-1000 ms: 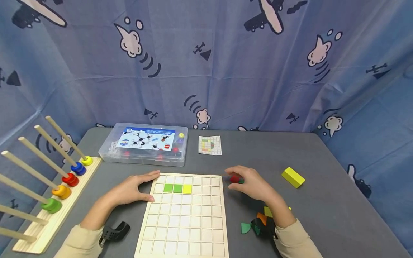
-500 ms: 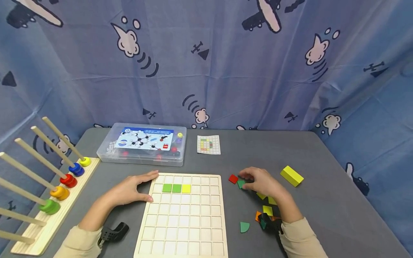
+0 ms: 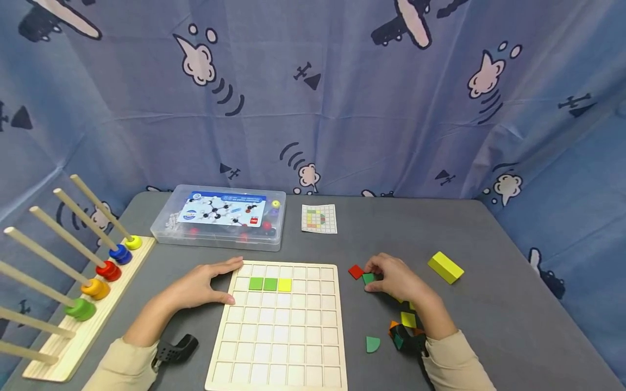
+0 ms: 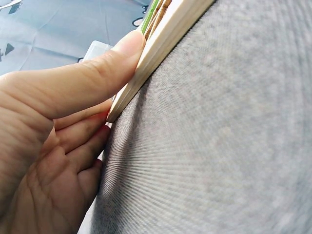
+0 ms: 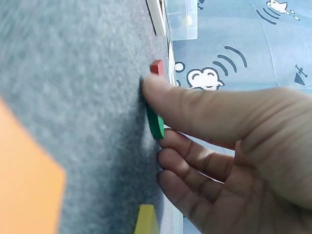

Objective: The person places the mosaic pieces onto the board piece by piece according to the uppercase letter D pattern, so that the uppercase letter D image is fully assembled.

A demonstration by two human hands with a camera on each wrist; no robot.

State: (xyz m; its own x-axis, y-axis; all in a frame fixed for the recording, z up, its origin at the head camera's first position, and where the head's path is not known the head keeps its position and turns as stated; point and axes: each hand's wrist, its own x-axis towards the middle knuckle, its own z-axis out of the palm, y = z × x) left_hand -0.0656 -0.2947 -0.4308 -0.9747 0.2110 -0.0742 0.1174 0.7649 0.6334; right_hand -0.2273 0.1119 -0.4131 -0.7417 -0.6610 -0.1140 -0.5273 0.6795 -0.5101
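A wooden grid board [image 3: 276, 347] lies on the grey table, with two green tiles [image 3: 263, 283] and a yellow tile [image 3: 285, 285] side by side in its second row. My left hand [image 3: 195, 285] rests at the board's far left corner; in the left wrist view its thumb [image 4: 129, 46] touches the board's edge. Right of the board, my right hand [image 3: 398, 277] has its thumb and fingers around a small flat green tile [image 5: 155, 124] at table level. A red tile [image 3: 356, 271] lies against the far side of that green one.
Nearer me lie a green quarter-circle piece [image 3: 373, 344], a yellow tile [image 3: 408, 319] and orange pieces, partly covered by the right wrist strap. A yellow block [image 3: 445, 267] stands right. Behind are a clear plastic case [image 3: 220, 243] and a pattern card [image 3: 319, 219]; a bead rack [image 3: 54, 361] stands left.
The right hand has drawn back to the right from the red tile, which now lies uncovered, and its fingers are at the green tile beside it. The left hand stays at the board.
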